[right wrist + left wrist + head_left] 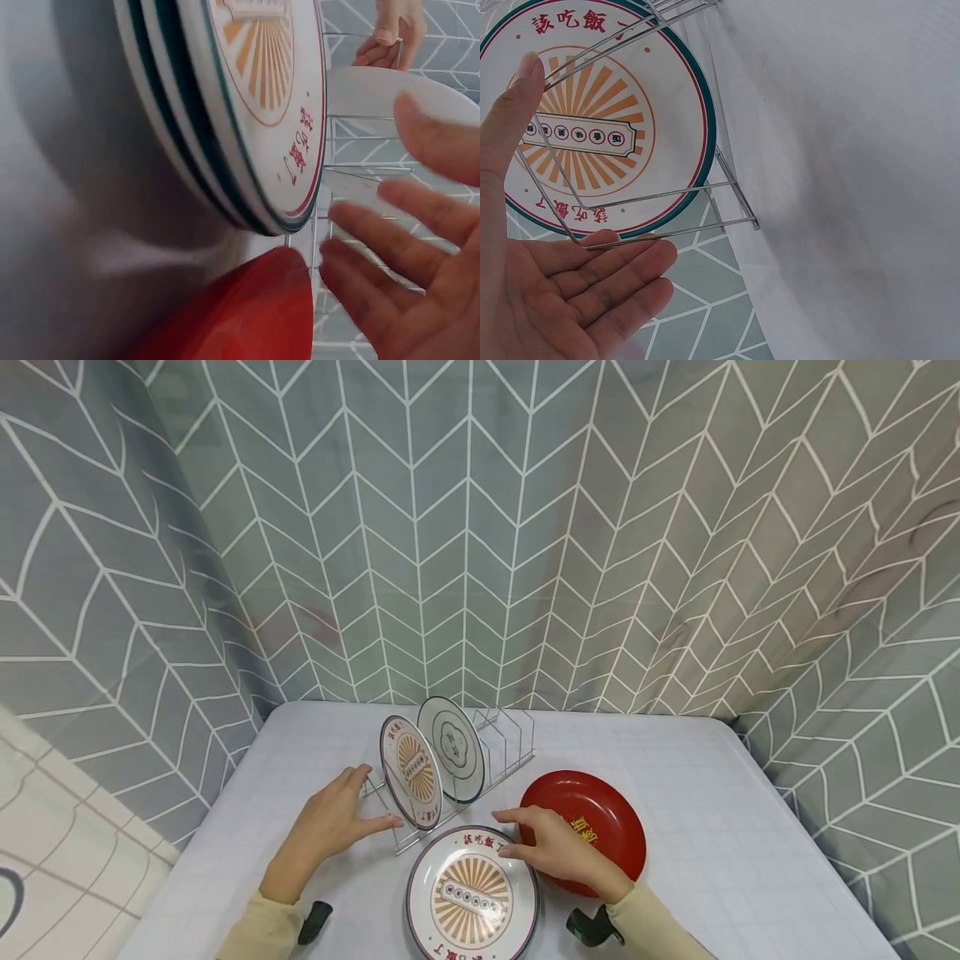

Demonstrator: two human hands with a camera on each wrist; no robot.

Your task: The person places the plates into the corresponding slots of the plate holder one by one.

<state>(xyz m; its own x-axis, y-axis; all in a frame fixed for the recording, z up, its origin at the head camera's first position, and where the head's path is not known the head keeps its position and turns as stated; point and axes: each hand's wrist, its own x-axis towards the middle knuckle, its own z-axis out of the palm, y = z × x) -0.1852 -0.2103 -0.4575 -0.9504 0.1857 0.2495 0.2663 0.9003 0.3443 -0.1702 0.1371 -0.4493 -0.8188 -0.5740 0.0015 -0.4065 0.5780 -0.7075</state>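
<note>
A silver wire dish rack [517, 766] stands on the table, turned at an angle. In it, a white plate with an orange sunburst [412, 773] leans upright in the nearest slot, and a plate with a grey emblem [452, 749] stands behind it. My left hand [333, 821] holds the rack's near end, thumb and fingers spanning the wire loop [637, 202]. Below the rack lies a stack of sunburst plates [474, 897], their green-edged rims [202, 112] stacked together. My right hand [558, 852] hovers over the stack's right edge with fingers spread, holding nothing.
A red dish [611, 814] with yellow writing sits right of the stack, partly under my right hand. A chevron-patterned curtain [465, 527] hangs behind the white table [720, 860]. The farther slots of the rack hold no plates.
</note>
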